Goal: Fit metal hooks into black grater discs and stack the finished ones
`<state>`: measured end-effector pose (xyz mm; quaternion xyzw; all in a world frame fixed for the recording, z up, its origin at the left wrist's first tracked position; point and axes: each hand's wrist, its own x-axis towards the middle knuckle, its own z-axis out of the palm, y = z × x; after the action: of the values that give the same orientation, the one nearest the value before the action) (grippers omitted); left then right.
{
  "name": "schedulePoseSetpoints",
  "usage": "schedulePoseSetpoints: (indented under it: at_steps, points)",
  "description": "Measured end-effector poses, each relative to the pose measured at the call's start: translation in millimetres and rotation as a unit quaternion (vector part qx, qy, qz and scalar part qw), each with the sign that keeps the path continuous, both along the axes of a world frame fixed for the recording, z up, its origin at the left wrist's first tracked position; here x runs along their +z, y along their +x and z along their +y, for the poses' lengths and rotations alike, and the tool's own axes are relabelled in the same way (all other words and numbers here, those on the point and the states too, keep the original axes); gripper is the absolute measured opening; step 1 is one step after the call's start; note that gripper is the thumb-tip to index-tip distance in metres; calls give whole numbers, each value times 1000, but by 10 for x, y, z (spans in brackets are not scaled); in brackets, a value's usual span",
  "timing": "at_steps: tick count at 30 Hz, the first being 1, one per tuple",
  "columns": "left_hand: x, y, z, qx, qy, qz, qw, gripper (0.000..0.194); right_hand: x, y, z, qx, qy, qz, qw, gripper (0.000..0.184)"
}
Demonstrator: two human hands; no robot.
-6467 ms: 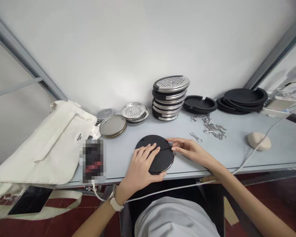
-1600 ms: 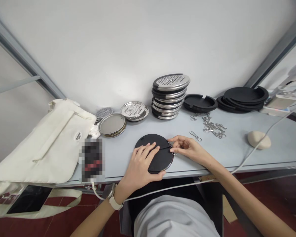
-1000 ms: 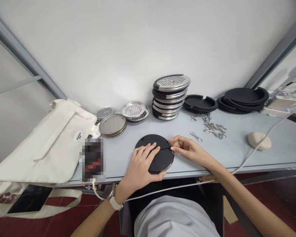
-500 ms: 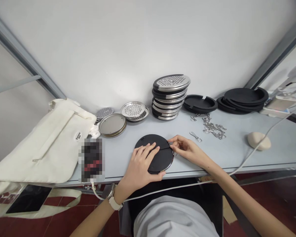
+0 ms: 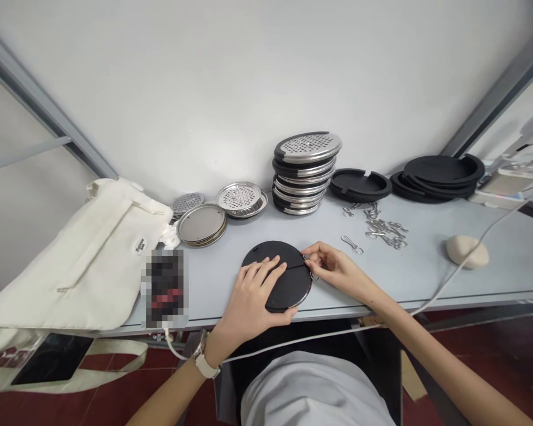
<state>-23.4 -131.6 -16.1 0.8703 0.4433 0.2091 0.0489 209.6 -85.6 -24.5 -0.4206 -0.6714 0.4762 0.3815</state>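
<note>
So there's a black disc (image 5: 293, 280) on the desk (image 5: 426, 272), just below the middle of the frame. Left hand (image 5: 253, 290) is spread across it, thumb by the near edge, not clenched around anything. Right hand (image 5: 335, 267) is pinching a wire clip (image 5: 315, 277) at the disc's right rim, can't tell if it's hooked on. Clip pile's (image 5: 386, 232) right of centre, bag (image 5: 84, 260) far left.

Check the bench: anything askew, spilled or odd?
The top plate of the tall stack looks tilted, off-centre. One clip lies apart from the clip pile. The cable passes under the left wrist, a possible snag. No spill shows; the disc looks intact where visible.
</note>
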Motion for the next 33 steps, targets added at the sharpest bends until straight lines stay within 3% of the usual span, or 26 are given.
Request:
schedulePoseSetpoints:
  at_steps: [11, 33]
  points:
    - [-16, -7, 10, -1, 6, -1, 1000, 74, -2, -26, -14, -31, 43, -16, 998, 31]
    - [4, -6, -11, -1, 4, -11, 1000, 73, 60, -17, -26, -26, 123, -132, 983, 34]
